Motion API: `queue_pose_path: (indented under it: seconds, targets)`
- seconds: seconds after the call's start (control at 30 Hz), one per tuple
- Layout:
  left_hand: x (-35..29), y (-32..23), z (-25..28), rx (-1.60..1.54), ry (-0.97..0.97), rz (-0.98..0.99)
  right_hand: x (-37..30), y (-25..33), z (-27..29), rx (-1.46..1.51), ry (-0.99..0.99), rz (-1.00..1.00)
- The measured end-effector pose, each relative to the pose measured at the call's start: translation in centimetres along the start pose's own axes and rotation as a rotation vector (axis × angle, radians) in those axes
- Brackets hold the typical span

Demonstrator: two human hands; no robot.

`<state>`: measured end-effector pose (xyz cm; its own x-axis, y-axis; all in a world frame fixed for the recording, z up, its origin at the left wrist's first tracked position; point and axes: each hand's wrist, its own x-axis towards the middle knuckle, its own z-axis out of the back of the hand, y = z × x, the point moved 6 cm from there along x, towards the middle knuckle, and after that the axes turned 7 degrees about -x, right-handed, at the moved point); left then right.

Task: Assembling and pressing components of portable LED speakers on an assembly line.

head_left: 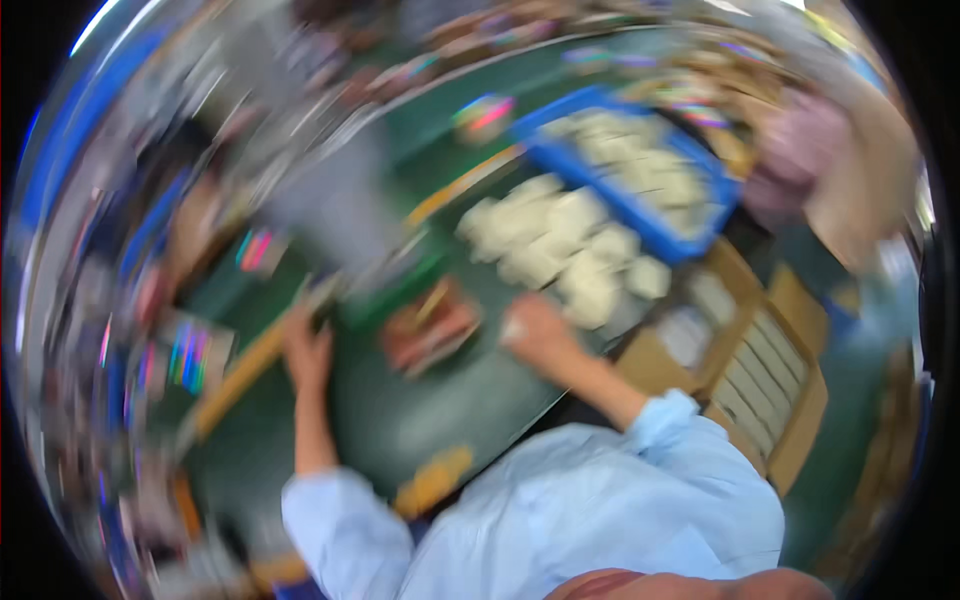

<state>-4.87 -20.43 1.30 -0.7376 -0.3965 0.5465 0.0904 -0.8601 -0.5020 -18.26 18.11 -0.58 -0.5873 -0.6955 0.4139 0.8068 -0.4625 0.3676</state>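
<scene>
The right hand (540, 335) is resting just beside the pale pieces (550, 235), which are lying heaped on the tabletop (430, 420), near the blue tray (560, 165). The left hand (308, 350) is hanging left of the reddish block (430, 330). Blur is hiding each grip; I cannot tell whether either is clamping. They seem to be handling pieces; the next move is probably calling for steady fingers on 1.

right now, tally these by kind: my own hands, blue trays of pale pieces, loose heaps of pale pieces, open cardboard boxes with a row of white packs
Own hands: 2 (left hand, right hand)
Blue tray: 1
Loose heap of pale pieces: 1
Open cardboard box: 1
Total: 5

Single pieces are too blurred to count.
</scene>
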Motion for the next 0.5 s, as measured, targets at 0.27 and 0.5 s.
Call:
queue_pose_path:
  seconds: [0.27, 0.5]
  targets:
    - [-8.2, 2.2, 4.6, 0.014, -0.181, 0.236, -2.8, -0.9, 0.9, -0.043, 0.062, 0.121]
    - [-7.9, 18.1, 19.0, 0.289, -0.626, 0.594, -4.1, 2.2, -0.2, -0.12, 0.007, 0.117]
